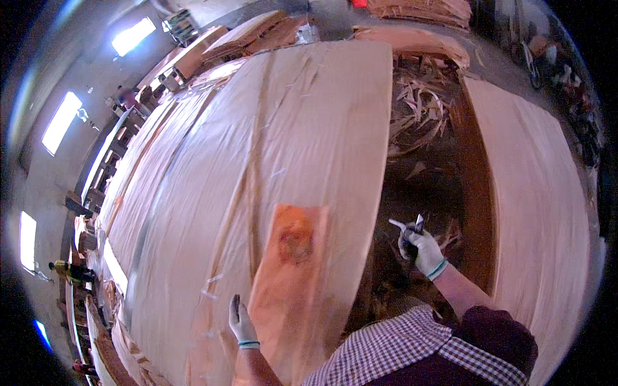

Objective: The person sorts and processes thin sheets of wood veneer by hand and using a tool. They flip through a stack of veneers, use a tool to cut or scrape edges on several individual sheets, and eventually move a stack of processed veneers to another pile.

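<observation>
My left hand (243, 325), in a white glove with dark fingertips, is raised over a wide pale wood veneer sheet (322, 135). Its fingers are stretched out and nothing is in it. To its right, an orange veneer strip (283, 283) with a dark, rough knot lies on the sheet. My right hand (425, 252), gloved in the same way, is closed around a small dark tool (420, 223) with a pale tip; its exact kind is unclear. That hand hovers over the dark gap right of the sheet's edge, one finger pointing outward.
Torn veneer scraps (421, 106) lie in the gap. Beyond it, on the right, is another stack of pale veneer (534, 174). More veneer piles (412, 42) stand at the far end. A person (72, 271) is at the far left, near the windowed wall.
</observation>
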A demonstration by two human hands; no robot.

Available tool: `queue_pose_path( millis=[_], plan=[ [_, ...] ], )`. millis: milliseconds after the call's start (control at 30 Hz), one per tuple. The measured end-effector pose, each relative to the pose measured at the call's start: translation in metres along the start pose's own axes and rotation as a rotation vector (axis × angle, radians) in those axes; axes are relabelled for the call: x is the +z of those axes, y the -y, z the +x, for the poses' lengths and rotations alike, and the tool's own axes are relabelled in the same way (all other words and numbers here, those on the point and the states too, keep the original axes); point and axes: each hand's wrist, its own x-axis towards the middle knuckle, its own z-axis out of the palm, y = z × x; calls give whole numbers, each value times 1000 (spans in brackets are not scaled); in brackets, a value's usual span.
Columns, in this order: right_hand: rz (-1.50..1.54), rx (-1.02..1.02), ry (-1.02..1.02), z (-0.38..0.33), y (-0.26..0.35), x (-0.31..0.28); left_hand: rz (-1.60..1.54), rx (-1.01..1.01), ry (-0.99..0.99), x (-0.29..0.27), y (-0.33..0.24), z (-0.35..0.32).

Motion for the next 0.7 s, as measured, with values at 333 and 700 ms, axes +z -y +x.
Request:
queue_pose_path(
  millis=[333,700],
  plan=[
    [70,-955,1230,-3,330,16,-336,361,513,287,-268,13],
    [-221,-1260,1254,100,456,-20,-418,411,621,483,-283,108]
  ],
)
